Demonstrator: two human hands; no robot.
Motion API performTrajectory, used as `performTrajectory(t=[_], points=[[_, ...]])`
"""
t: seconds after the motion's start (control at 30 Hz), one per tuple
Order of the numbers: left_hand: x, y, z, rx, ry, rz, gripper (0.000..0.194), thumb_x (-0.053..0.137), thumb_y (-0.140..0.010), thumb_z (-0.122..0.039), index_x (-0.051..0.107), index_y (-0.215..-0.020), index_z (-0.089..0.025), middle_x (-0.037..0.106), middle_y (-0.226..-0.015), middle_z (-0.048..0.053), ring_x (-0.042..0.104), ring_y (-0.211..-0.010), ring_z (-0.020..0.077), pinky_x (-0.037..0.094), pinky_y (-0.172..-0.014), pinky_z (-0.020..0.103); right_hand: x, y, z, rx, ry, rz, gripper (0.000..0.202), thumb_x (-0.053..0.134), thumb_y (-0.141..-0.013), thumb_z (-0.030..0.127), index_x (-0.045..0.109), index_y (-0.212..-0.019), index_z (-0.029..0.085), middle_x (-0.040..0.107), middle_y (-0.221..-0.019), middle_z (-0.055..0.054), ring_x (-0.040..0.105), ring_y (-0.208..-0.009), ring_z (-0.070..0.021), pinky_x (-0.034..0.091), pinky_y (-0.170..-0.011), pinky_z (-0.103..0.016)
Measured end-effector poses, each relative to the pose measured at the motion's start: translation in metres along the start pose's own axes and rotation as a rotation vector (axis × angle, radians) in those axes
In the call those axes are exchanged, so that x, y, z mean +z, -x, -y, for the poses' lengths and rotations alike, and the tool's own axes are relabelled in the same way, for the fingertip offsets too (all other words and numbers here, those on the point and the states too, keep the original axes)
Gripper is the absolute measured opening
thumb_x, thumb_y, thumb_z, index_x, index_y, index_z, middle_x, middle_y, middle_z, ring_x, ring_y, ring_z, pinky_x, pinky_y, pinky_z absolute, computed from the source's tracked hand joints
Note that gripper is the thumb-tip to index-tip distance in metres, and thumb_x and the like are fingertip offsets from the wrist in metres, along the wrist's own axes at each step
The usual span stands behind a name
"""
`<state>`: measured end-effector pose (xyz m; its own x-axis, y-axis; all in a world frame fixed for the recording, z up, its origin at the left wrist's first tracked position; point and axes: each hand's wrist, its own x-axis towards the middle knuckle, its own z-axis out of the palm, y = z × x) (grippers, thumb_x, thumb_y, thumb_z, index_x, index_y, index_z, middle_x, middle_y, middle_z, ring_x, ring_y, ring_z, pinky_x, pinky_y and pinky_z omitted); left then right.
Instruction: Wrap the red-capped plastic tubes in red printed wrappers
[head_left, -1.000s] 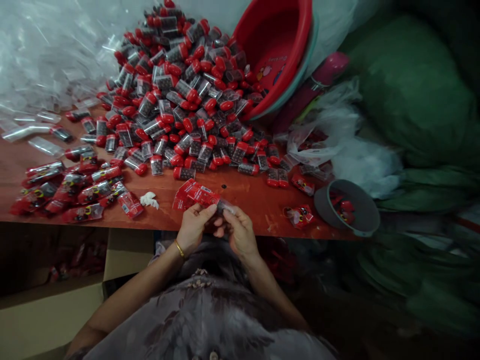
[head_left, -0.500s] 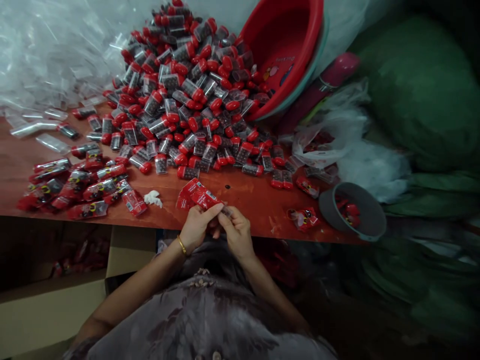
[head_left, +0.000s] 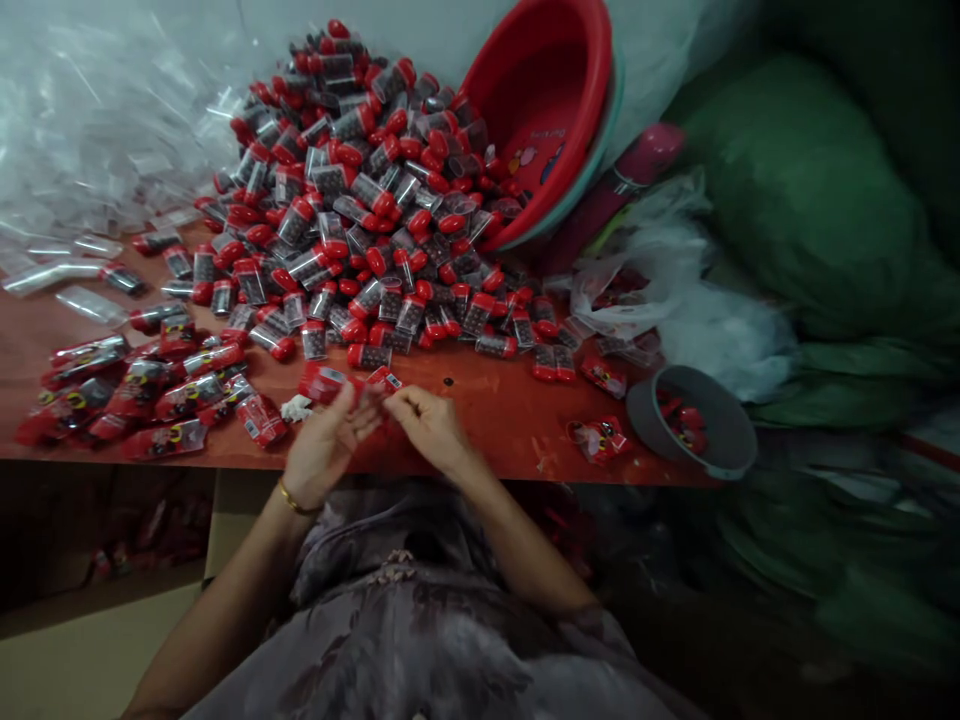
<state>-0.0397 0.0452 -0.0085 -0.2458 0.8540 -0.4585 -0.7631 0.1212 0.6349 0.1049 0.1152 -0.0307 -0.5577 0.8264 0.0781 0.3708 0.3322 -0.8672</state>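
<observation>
My left hand [head_left: 324,445] is blurred by motion, and a smeared red printed packet [head_left: 321,382] shows beyond its thumb, apparently held there. Its other fingers point toward my right hand [head_left: 429,425]. My right hand is closed in a pinch, thumb and forefinger together, and what it grips is too small to make out. Just beyond those fingertips a second red packet [head_left: 384,380] with a white label shows over the table. A crumpled white scrap [head_left: 296,408] is left of my left hand. Behind both hands rises a heap of clear tubes with red caps [head_left: 375,200] and dark contents.
Filled red packets [head_left: 150,390] are piled at left. Clear empty sleeves [head_left: 90,305] heap behind them. A red basin [head_left: 555,110] tilts against the tube heap. At right stand a grey bowl [head_left: 690,420] with red pieces and a single packet [head_left: 598,438]. The table [head_left: 495,440] ends near my body.
My hands, which were together around a red packet, have parted. My left hand has moved left with a red packet; my right hand has moved slightly left, still pinched. The view has shifted slightly.
</observation>
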Motion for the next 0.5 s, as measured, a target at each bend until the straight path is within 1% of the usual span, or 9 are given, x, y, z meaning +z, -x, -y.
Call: performTrajectory(t=[0.03, 0.13, 0.17, 0.23, 0.27, 0.3, 0.37, 0.43, 0.5], points=[[-0.009, -0.005, -0.018, 0.021, 0.054, -0.084, 0.019, 0.065, -0.080, -0.035, 0.064, -0.077, -0.016, 0.069, -0.075, 0.003, 0.066, -0.070, 0.0141, 0.054, -0.066, 0.025, -0.007, -0.008, -0.009, 0.023, 0.149, -0.086, 0.033, 0.040, -0.092, 0.042, 0.061, -0.083, 0.019, 0.066, -0.073, -0.003, 0.061, -0.069, -0.0169, 0.047, -0.067, -0.028], [-0.041, -0.020, -0.081, 0.233, 0.208, -0.331, 0.034, 0.042, -0.093, -0.041, 0.061, -0.079, -0.017, 0.070, -0.074, 0.000, 0.065, -0.081, 0.0104, 0.052, -0.079, 0.022, -0.038, -0.028, -0.044, 0.114, 0.553, -0.412, 0.035, 0.039, -0.092, 0.037, 0.060, -0.105, 0.012, 0.065, -0.104, -0.016, 0.058, -0.097, -0.0261, 0.044, -0.085, -0.040], [-0.050, -0.025, -0.098, 0.334, 0.231, -0.403, 0.038, 0.037, -0.094, -0.044, 0.060, -0.078, -0.018, 0.069, -0.072, -0.003, 0.065, -0.083, 0.0096, 0.051, -0.082, 0.022, -0.048, -0.033, -0.056, 0.132, 0.642, -0.468, 0.037, 0.041, -0.091, 0.036, 0.057, -0.112, 0.010, 0.060, -0.115, -0.019, 0.053, -0.106, -0.0288, 0.042, -0.090, -0.043], [-0.060, -0.032, -0.116, 0.382, 0.159, -0.406, 0.048, 0.032, -0.094, -0.051, 0.062, -0.083, -0.015, 0.071, -0.082, 0.002, 0.063, -0.095, 0.0122, 0.049, -0.086, 0.023, -0.059, -0.037, -0.077, 0.141, 0.749, -0.484, 0.041, 0.043, -0.089, 0.035, 0.053, -0.120, 0.009, 0.053, -0.127, -0.021, 0.047, -0.114, -0.0320, 0.040, -0.092, -0.048], [-0.058, -0.035, -0.116, 0.393, 0.092, -0.370, 0.051, 0.032, -0.092, -0.054, 0.063, -0.085, -0.014, 0.071, -0.089, 0.004, 0.062, -0.100, 0.0142, 0.049, -0.088, 0.024, -0.061, -0.036, -0.085, 0.127, 0.777, -0.469, 0.041, 0.043, -0.089, 0.034, 0.053, -0.119, 0.009, 0.052, -0.129, -0.021, 0.044, -0.117, -0.0326, 0.039, -0.094, -0.049], [-0.054, -0.036, -0.108, 0.406, 0.006, -0.316, 0.050, 0.035, -0.091, -0.055, 0.064, -0.088, -0.013, 0.071, -0.096, 0.007, 0.061, -0.103, 0.0158, 0.048, -0.090, 0.026, -0.060, -0.033, -0.090, 0.104, 0.793, -0.454, 0.039, 0.043, -0.089, 0.034, 0.054, -0.118, 0.010, 0.053, -0.129, -0.020, 0.043, -0.118, -0.0327, 0.038, -0.095, -0.049], [-0.037, -0.038, -0.078, 0.488, -0.242, -0.234, 0.038, 0.054, -0.083, -0.050, 0.065, -0.094, -0.015, 0.070, -0.104, 0.008, 0.063, -0.102, 0.0186, 0.048, -0.094, 0.034, -0.053, -0.022, -0.095, 0.044, 0.801, -0.439, 0.035, 0.044, -0.089, 0.034, 0.057, -0.112, 0.011, 0.055, -0.127, -0.018, 0.041, -0.121, -0.0318, 0.037, -0.097, -0.049], [-0.018, -0.039, -0.038, 0.541, -0.675, -0.151, 0.038, 0.072, -0.068, -0.043, 0.069, -0.094, -0.016, 0.070, -0.105, 0.011, 0.062, -0.103, 0.0251, 0.044, -0.098, 0.043, -0.044, -0.008, -0.096, -0.013, 0.790, -0.445, 0.032, 0.045, -0.089, 0.035, 0.059, -0.106, 0.011, 0.056, -0.124, -0.017, 0.040, -0.123, -0.0305, 0.036, -0.100, -0.047], [-0.007, -0.040, -0.002, 0.605, -1.139, -0.070, 0.039, 0.078, -0.061, -0.038, 0.072, -0.094, -0.019, 0.068, -0.114, 0.012, 0.055, -0.117, 0.0308, 0.034, -0.106, 0.049, -0.037, 0.005, -0.094, -0.057, 0.775, -0.451, 0.030, 0.045, -0.089, 0.035, 0.060, -0.102, 0.012, 0.057, -0.122, -0.017, 0.039, -0.125, -0.0296, 0.036, -0.102, -0.046]])
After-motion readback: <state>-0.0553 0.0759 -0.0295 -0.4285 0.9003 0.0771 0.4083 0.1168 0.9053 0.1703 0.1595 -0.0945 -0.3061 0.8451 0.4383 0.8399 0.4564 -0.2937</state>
